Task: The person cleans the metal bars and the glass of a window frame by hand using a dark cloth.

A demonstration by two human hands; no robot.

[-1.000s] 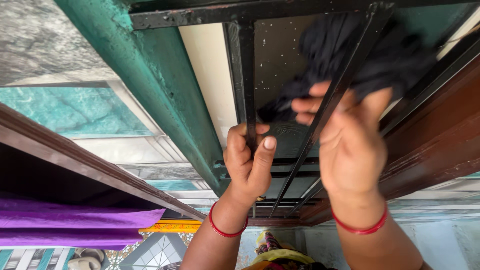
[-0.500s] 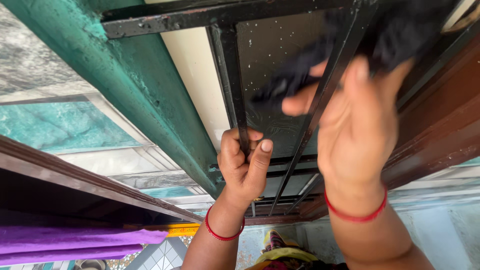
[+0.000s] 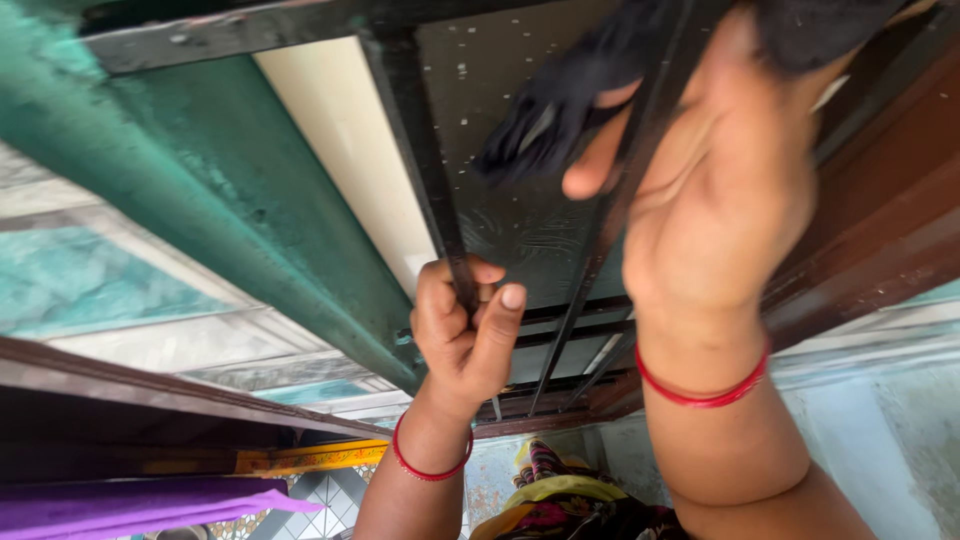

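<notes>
My left hand [image 3: 461, 328] is closed around a black vertical bar [image 3: 418, 160] of a metal window grille, thumb pressed up along it. My right hand [image 3: 722, 180] is raised higher and holds a black cloth [image 3: 560, 100] against another slanted black bar [image 3: 600, 260] of the grille; the cloth bunches past my fingers toward the top edge. Both wrists wear red bangles. Behind the bars lies a dark, speckled panel [image 3: 520, 210].
A green-painted frame [image 3: 240, 200] runs diagonally at the left, next to a cream strip [image 3: 350, 150]. A brown wooden frame [image 3: 880, 230] borders the right. Below are purple fabric [image 3: 120, 505], patterned floor tiles and my colourful clothing [image 3: 570, 505].
My right hand has slid the black cloth upward along the bars, toward the top of the view. My left hand keeps its grip on the same bar. The camera has tilted.
</notes>
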